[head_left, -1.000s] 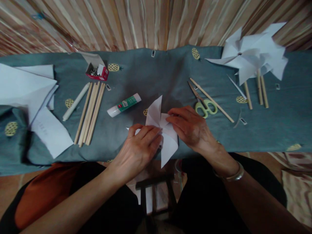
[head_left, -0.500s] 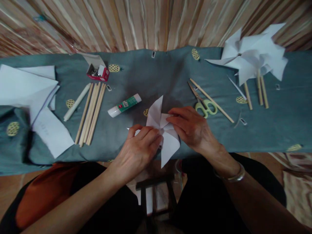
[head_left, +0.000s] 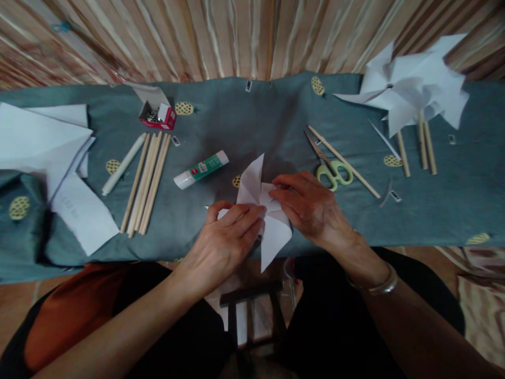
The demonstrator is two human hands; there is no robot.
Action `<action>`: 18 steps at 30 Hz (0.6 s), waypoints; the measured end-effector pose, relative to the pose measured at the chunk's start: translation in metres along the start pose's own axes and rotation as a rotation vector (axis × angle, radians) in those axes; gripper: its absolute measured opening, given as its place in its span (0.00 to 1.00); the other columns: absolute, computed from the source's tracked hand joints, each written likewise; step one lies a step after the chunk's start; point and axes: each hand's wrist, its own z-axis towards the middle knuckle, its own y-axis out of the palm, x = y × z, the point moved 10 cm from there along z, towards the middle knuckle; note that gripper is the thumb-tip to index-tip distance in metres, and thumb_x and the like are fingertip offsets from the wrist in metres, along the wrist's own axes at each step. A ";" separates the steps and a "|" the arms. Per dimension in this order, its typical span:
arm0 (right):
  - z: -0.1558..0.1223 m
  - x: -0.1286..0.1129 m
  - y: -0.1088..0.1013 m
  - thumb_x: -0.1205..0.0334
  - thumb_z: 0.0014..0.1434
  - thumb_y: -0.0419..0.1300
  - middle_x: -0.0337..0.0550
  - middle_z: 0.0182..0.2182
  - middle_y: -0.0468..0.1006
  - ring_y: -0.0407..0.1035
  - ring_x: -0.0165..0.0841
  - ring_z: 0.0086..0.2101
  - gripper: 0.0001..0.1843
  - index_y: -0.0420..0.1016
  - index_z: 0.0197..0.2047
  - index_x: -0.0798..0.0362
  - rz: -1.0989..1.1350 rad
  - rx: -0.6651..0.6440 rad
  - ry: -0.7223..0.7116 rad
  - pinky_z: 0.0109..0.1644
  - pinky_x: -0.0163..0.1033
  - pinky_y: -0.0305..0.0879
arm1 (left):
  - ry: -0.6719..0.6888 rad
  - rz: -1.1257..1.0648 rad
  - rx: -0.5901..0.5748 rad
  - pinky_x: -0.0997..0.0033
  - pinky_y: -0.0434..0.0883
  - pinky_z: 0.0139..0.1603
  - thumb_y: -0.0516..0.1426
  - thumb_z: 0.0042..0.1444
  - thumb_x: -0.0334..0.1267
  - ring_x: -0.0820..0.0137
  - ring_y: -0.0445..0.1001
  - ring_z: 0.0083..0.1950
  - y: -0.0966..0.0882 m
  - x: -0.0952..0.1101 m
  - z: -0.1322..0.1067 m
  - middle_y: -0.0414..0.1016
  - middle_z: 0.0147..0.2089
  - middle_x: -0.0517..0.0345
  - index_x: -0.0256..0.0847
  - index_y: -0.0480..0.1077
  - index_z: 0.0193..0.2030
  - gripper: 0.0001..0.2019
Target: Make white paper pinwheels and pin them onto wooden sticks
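Note:
A white paper pinwheel (head_left: 275,239) with folded blades lies at the front edge of the cloth-covered table, between my two hands. My left hand (head_left: 224,237) is closed on it, fingers pressing near its centre and covering the left blade. My right hand (head_left: 310,208) pinches the upper right blade between thumb and fingertips. Just beyond the left hand lies a glue stick (head_left: 202,169) with a green label, its cap on. Green-handled scissors (head_left: 333,173) rest beyond the right hand, beside a single wooden stick (head_left: 343,161).
Several wooden sticks (head_left: 145,184) lie left, beside a rolled white paper tube (head_left: 124,164). An open red box (head_left: 158,116) holds small metal pieces. White paper sheets (head_left: 43,137) are at far left. Finished pinwheels (head_left: 414,84) on sticks lie at back right. A curtain (head_left: 252,39) hangs behind.
My left fingers have shifted slightly toward the pinwheel's centre. The right hand still pinches its blade, and the other things stay where they were.

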 end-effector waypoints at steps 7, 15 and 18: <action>0.000 -0.001 0.000 0.71 0.65 0.53 0.48 0.43 0.80 0.70 0.39 0.41 0.13 0.78 0.38 0.51 -0.012 -0.017 0.003 0.45 0.44 0.70 | 0.003 0.009 -0.026 0.53 0.62 0.57 0.53 0.65 0.32 0.62 0.71 0.56 0.003 0.000 -0.001 0.75 0.58 0.51 0.37 0.70 0.51 0.10; -0.001 0.005 -0.001 0.72 0.64 0.53 0.51 0.46 0.78 0.70 0.40 0.45 0.14 0.79 0.44 0.53 0.101 -0.024 0.063 0.50 0.47 0.69 | 0.003 0.015 -0.027 0.52 0.62 0.57 0.53 0.65 0.32 0.62 0.70 0.55 0.003 0.000 0.000 0.76 0.57 0.53 0.38 0.71 0.50 0.09; -0.005 0.011 -0.008 0.70 0.64 0.52 0.52 0.50 0.77 0.70 0.41 0.50 0.15 0.77 0.50 0.53 0.193 -0.027 0.134 0.55 0.49 0.68 | 0.009 0.022 -0.026 0.53 0.62 0.58 0.53 0.65 0.32 0.63 0.70 0.55 0.003 0.000 0.000 0.76 0.56 0.53 0.38 0.71 0.49 0.09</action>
